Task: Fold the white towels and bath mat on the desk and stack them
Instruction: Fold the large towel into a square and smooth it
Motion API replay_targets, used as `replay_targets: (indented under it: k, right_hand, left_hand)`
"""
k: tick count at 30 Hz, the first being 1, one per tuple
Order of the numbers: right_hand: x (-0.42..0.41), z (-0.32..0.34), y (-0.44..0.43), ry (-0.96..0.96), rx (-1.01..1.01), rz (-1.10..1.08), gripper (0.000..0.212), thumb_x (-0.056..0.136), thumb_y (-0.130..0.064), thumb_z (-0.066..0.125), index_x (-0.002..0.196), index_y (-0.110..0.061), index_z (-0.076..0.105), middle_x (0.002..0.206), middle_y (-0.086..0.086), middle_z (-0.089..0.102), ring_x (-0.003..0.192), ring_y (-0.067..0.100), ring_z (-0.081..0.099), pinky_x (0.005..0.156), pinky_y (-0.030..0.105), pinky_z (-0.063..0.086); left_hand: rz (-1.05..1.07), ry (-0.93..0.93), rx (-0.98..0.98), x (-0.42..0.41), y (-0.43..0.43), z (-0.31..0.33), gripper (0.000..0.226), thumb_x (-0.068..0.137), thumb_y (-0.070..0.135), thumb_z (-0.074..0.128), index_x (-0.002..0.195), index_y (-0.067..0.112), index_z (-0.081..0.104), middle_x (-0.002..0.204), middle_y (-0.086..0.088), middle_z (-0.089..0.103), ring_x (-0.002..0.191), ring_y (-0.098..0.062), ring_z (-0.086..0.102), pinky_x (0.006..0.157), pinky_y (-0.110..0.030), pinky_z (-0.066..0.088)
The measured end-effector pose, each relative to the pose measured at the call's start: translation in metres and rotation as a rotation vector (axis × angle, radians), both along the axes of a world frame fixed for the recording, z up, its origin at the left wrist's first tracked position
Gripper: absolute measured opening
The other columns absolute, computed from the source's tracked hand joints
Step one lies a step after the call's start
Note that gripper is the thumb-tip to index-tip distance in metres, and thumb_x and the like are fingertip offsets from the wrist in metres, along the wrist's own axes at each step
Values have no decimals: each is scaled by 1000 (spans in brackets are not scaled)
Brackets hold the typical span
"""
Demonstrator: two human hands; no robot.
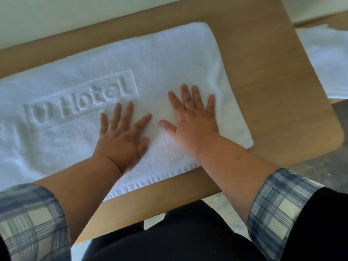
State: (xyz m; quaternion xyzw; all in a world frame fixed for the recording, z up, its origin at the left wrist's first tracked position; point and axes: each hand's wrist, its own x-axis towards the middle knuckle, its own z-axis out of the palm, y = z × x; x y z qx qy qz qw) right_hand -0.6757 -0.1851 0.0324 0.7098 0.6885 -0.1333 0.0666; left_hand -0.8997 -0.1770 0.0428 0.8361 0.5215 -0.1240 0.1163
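Seen from my own head, looking down: one white bath mat (154,59) lay flat on a light wooden tabletop (273,91). It stretched from the 9 o'clock edge of the view, where it ran out of sight, across the middle to a rounded corner at about 1 o'clock. A boxed logo with the raised word "Hotel" was pressed into its pile, toward 9 o'clock from my hands. A ribbed band ran along the edge nearest me. I could not tell whether the mat was one layer or several.

Both of my hands rested palm-down on the mat near the centre, side by side and not touching. My left hand (122,140) lay just to the 7 o'clock side of centre, fingers straight and spread, its fingertips close to the logo box. My right hand (194,123) lay just to the 4 o'clock side, fingers likewise spread flat. Neither hand was grasping anything; both were released and pressed on the cloth.

Counted: one bath mat, two hands, two rolled blue-and-cream plaid sleeves, the left sleeve (32,221) at 8 o'clock and the right sleeve (278,206) at 4 o'clock. One more white cloth (323,59) showed at 2 o'clock, past the tabletop's right edge and well apart from the mat; it was too blurred to tell what kind. My dark trousers (188,236) filled 6 o'clock, with grey floor (310,166) at 4 o'clock.
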Motion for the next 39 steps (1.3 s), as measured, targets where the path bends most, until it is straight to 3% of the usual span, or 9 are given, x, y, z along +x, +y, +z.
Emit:
replay_targets:
  k: [6,11,14,17,22,28,33,37,39]
  right_hand:
    - [79,10,20,91,-80,-453,76,99,-63,15,159,-26,-12,168,10,-10,154,28,-10,121,60,1]
    - [-1,9,6,149,61,56,67,101,-57,21,160,-31,3,168,6,-9,154,25,-14,118,59,-14]
    - [5,2,-16,83,-5,85,70,98,-64,16,159,-34,-1,168,1,-11,153,22,-17,119,55,-14]
    - [53,0,-36,26,51,-61,70,98,-64,12,159,-34,-1,168,0,-8,154,22,-13,122,55,-6]
    - [81,2,-59,79,-5,-402,68,98,-60,26,158,-36,4,168,6,9,154,26,5,123,53,5]
    - [64,34,-48,439,161,-853,74,90,-45,60,153,-21,30,147,6,50,132,32,49,108,44,42]
    - [90,61,-33,505,-100,-951,63,91,-44,59,144,-12,45,137,11,56,111,33,57,84,36,43]
    - [108,73,-20,599,-357,-934,75,86,-54,70,143,-11,48,137,12,56,119,36,56,91,42,46]
    - [113,75,-14,755,-433,-944,63,86,-48,73,133,-10,56,133,12,61,110,33,61,92,45,49]
  left_hand:
    - [-12,13,23,-3,-1,-2,69,92,64,12,158,43,9,169,-8,-8,153,-33,-13,121,-56,-10]
    - [7,33,25,-1,-1,0,70,92,65,11,158,43,7,168,-8,-8,153,-33,-14,120,-59,-8]
    - [32,37,3,-1,-3,0,66,95,66,8,157,46,-3,167,-4,-17,152,-30,-20,119,-59,-11]
    - [76,32,-20,-3,-14,-1,62,98,63,8,154,47,-13,166,-2,-23,151,-28,-23,119,-61,-11]
    - [32,80,-104,-20,-41,9,67,94,66,3,149,43,-29,158,-2,-40,146,-28,-35,118,-63,-10]
    - [-164,89,-248,-35,-50,41,68,104,48,41,156,46,-3,167,-3,-18,153,-31,-15,121,-62,10]
    - [-182,68,-336,-51,-67,67,68,103,41,49,156,46,8,168,-3,-3,154,-28,5,122,-54,19]
    - [-148,82,-373,-36,-73,80,68,102,43,50,156,47,9,169,-1,1,154,-26,11,122,-49,21]
    - [-125,87,-381,-15,-67,88,68,102,44,50,157,46,11,168,0,9,152,-25,19,120,-45,26]
